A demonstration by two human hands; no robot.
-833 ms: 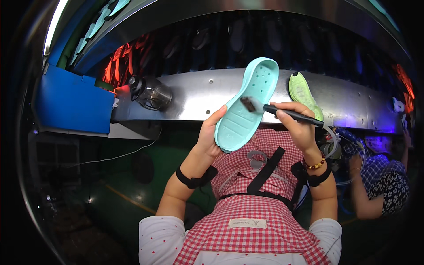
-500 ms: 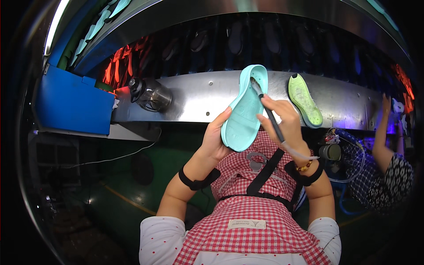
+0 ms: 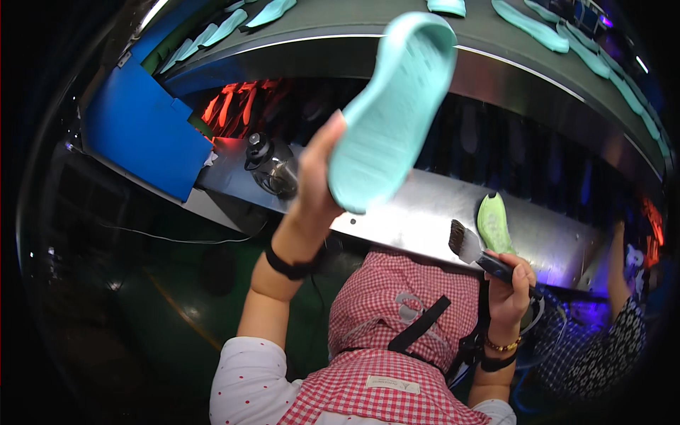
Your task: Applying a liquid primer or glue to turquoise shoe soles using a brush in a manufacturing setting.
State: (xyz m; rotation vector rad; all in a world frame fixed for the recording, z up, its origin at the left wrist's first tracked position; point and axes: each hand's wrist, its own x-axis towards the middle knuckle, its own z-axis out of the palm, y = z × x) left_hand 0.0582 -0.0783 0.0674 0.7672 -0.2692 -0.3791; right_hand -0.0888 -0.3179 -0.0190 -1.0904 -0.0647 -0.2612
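My left hand (image 3: 312, 173) grips a turquoise shoe sole (image 3: 386, 134) by its heel end and left edge. The sole is raised high, its hollow inner side facing me and its toe end in front of the upper belt. Lower on the right, my right hand (image 3: 511, 287) is closed round the dark handle of a flat brush (image 3: 473, 248). The brush's dark bristles point up and left, apart from the sole. Behind the brush, a lime-green shoe sole (image 3: 494, 223) lies on the metal ledge, its lower end partly hidden by my right hand.
A dark, see-through jug (image 3: 273, 166) stands on the metal ledge (image 3: 425, 205) at left. Above runs a grey belt (image 3: 340, 18) bearing several turquoise soles. A blue metal box (image 3: 138, 127) juts out at left. Another person's arm (image 3: 620, 273) is at far right.
My left hand has lifted the turquoise sole up and away toward the upper belt. My right hand has drawn the brush out of the sole and moved right and down. The view has shifted.
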